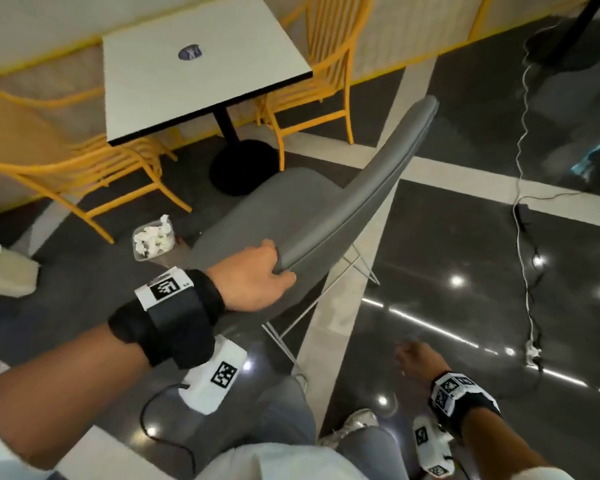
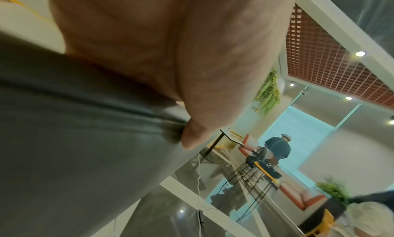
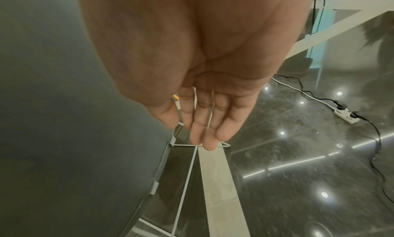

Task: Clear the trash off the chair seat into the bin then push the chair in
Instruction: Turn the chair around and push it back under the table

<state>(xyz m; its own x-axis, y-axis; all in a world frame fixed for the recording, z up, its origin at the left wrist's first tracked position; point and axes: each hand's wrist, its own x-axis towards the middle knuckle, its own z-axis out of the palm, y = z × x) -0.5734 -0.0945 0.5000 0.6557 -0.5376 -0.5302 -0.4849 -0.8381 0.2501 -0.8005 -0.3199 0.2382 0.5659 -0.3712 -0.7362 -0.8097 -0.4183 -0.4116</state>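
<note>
Right, my left hand is curled over the near end of the grey chair's backrest, fingers hooked over the top edge, thumb pressed behind. My right hand hangs by my side, fingers straight and loose, holding nothing. The seat looks bare from here, though my arm hides its near part, so I can't swear to it. Beside the chair there's a clear tub stuffed with crumpled white paper, and the pale bin sits well off to the left. The table is ahead. The chair feels like a light one, stiff shell on thin wire legs. On this glossy floor it should slide easily, so the backrest top is the spot to hold.
</note>
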